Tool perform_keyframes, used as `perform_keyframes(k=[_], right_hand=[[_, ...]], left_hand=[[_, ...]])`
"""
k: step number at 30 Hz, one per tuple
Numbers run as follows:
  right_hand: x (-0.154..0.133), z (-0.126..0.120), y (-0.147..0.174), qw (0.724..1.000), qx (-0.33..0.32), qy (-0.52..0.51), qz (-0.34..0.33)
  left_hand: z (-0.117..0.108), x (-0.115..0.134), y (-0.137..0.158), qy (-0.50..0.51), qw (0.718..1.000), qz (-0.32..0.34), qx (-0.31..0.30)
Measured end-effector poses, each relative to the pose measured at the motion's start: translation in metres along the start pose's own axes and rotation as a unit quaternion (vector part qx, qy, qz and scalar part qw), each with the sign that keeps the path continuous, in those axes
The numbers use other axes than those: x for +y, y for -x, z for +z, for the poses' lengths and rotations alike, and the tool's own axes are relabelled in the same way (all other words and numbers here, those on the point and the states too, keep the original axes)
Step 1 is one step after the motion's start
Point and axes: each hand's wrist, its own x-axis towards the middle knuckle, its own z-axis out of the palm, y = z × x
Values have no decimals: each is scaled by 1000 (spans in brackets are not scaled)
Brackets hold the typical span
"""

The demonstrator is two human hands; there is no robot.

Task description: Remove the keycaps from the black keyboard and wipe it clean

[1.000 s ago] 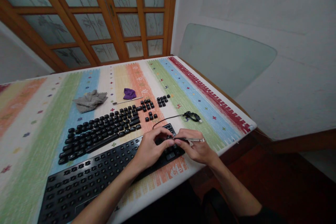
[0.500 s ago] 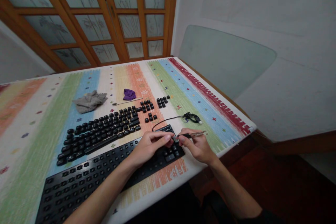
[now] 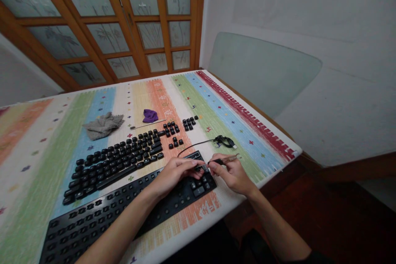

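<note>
My left hand [image 3: 177, 173] is closed, its thumb and fingers pinching a small dark piece [image 3: 198, 168] that looks like a keycap, mostly hidden by the fingers. Close by on the right, my right hand [image 3: 231, 173] grips a slim pen-like tool [image 3: 227, 159] with a black section and a brownish end. The tool's thin tip points left at the dark piece. Both hands are over the right end of a black keyboard [image 3: 123, 202]. Most of the keyboard shows bare switch mounts; several keycaps [image 3: 199, 191] sit at its right end.
Loose black keycaps [image 3: 114, 169] lie in rows behind the keyboard, with smaller groups [image 3: 189, 123] farther right. A coiled cable [image 3: 224, 141] rests beyond my hands. Farther back are a grey cloth [image 3: 103, 126], a purple cloth [image 3: 150, 116] and a thin stick [image 3: 148, 124] on the striped tablecloth [image 3: 40, 173].
The tool's tip and my left fingertips have shifted slightly, and the left thumb now lies flatter over the small piece. The whole view has moved a little; the tabletop objects keep their arrangement.
</note>
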Motion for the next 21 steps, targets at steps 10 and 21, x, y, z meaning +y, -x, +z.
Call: perform_keyframes(k=[10, 21], right_hand=[[-3, -3, -1, 1000, -16, 18, -2], [1, -7, 1, 999, -20, 32, 7]], left_hand=[[-2, 2, -7, 24, 999, -41, -9], [-28, 23, -39, -305, 928, 182, 112]])
